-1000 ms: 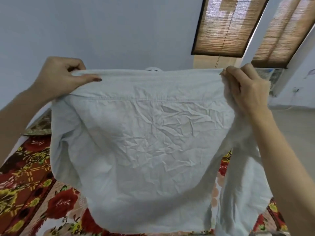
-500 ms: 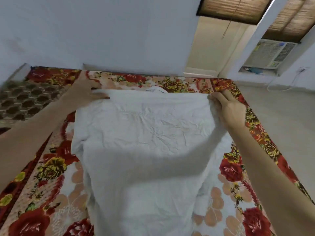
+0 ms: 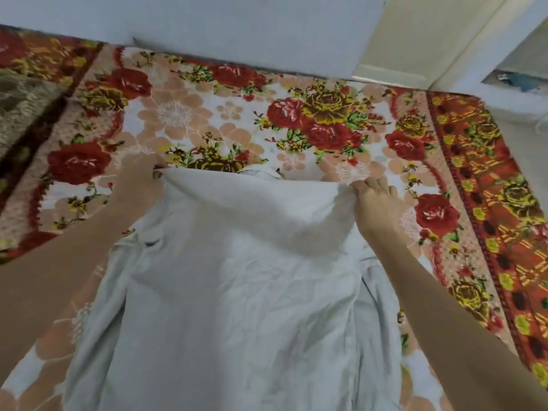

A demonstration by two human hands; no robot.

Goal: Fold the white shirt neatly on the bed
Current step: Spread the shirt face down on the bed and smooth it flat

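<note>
One shirt point(image 3: 237, 292) lay on one bed point(image 3: 296, 120), and two hands worked it, one at each shoulder. The left hand point(image 3: 139, 179) was closed on the shirt's top left corner, the cloth pinched between thumb and fingers; the right hand point(image 3: 376, 203) gripped the top right corner, fingers curled over a gathered bunch of fabric. The shirt was white with a faint blue-grey cast, creased all over, and spread back-up down the middle of the bed, its body running toward the camera and out of the lower edge of the view. Between the hands the top edge rose in a soft ridge, slightly puffed off the bedspread, and a bit of collar point(image 3: 261, 172) showed just beyond it. Two sleeves trailed along the sides, one under each forearm, partly tucked beneath the body. The bed wore a floral spread of red and yellow roses on a pale ground with a darker orange-red border. The far edge met a pale wall point(image 3: 237, 25), the right edge dropped toward the floor, and a second patterned cover point(image 3: 20, 114) lay at the left. Bare spread stayed open beyond the collar and on both sides of the shirt.
</note>
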